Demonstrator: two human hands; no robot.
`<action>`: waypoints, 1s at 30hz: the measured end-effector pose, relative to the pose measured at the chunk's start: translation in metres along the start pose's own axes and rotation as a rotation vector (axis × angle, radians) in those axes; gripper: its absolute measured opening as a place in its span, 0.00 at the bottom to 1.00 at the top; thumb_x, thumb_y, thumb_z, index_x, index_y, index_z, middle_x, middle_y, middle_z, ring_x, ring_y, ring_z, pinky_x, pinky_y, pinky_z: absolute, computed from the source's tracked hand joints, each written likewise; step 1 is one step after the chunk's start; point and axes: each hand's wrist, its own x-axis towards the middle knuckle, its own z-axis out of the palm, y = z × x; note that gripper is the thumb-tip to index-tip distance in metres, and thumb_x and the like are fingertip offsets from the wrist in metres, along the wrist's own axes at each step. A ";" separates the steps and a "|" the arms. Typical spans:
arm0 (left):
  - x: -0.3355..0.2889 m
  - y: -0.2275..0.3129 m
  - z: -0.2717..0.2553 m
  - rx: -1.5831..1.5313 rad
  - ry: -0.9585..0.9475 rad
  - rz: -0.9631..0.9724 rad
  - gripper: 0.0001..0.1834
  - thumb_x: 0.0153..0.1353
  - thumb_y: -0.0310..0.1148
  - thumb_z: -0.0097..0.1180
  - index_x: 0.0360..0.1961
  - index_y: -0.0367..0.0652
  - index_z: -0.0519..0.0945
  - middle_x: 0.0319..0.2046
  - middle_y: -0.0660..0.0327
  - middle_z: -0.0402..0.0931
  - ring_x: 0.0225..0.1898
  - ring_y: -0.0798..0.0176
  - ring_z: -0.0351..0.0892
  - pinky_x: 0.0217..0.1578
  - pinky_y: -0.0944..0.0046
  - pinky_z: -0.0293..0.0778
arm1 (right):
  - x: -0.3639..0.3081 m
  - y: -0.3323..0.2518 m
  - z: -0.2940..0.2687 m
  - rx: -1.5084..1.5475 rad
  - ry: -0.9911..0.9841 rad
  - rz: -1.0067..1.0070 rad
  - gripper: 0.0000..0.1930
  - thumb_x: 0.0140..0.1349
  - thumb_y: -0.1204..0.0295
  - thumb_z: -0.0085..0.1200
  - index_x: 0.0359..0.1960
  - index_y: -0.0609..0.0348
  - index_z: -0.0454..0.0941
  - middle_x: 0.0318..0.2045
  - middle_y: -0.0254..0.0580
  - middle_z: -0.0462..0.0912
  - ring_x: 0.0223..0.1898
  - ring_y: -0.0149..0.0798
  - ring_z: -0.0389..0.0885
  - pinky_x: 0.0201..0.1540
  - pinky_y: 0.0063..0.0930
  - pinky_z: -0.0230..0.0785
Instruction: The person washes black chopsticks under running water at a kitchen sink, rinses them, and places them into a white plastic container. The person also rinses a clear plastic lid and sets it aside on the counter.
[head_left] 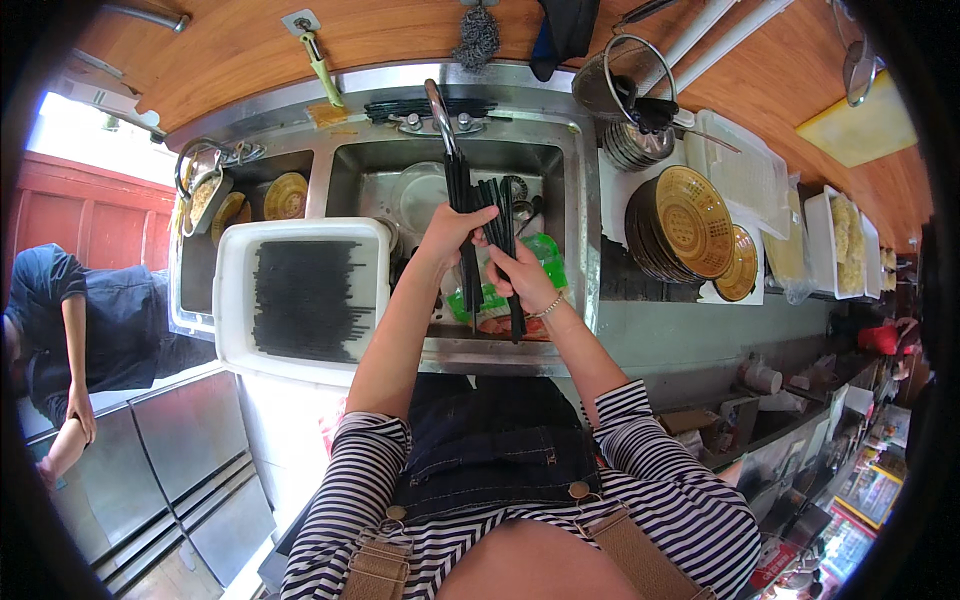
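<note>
Two bundles of slim black chopsticks [471, 278], ends uneven, left fingers [482, 216] grasping one, right fingers [508, 262] the other

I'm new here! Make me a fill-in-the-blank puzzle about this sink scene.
The left hand and right hand hold chopsticks coloured ____.
The tub beside the sink is coloured ____.
The wearer's sleeves are patterned with ____.
The tall stack of brown bowls lies to the sink's ____.

Missing words: black; white; stripes; right.
</note>
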 end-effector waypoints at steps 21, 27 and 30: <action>-0.063 0.017 0.040 1.113 -0.024 1.091 0.16 0.34 0.24 0.62 0.31 0.44 0.78 0.25 0.61 0.76 0.28 0.58 0.77 0.28 0.64 0.73 | 0.008 0.003 -0.003 0.622 0.112 -0.006 0.20 0.62 0.52 0.46 0.33 0.58 0.75 0.25 0.36 0.78 0.24 0.29 0.76 0.28 0.23 0.70; -0.066 -0.035 0.043 1.208 -0.143 1.089 0.19 0.37 0.26 0.60 0.37 0.45 0.78 0.33 0.60 0.77 0.30 0.60 0.78 0.31 0.64 0.74 | 0.023 -0.029 -0.030 0.322 0.181 0.051 0.12 0.59 0.65 0.53 0.38 0.62 0.76 0.21 0.30 0.73 0.18 0.24 0.67 0.21 0.18 0.60; -0.050 -0.042 0.035 0.922 0.224 0.940 0.18 0.44 0.26 0.60 0.40 0.43 0.78 0.35 0.62 0.77 0.28 0.67 0.77 0.29 0.67 0.72 | 0.024 -0.030 -0.040 0.118 0.382 -0.044 0.11 0.59 0.69 0.52 0.40 0.61 0.76 0.19 0.27 0.70 0.17 0.23 0.65 0.20 0.15 0.55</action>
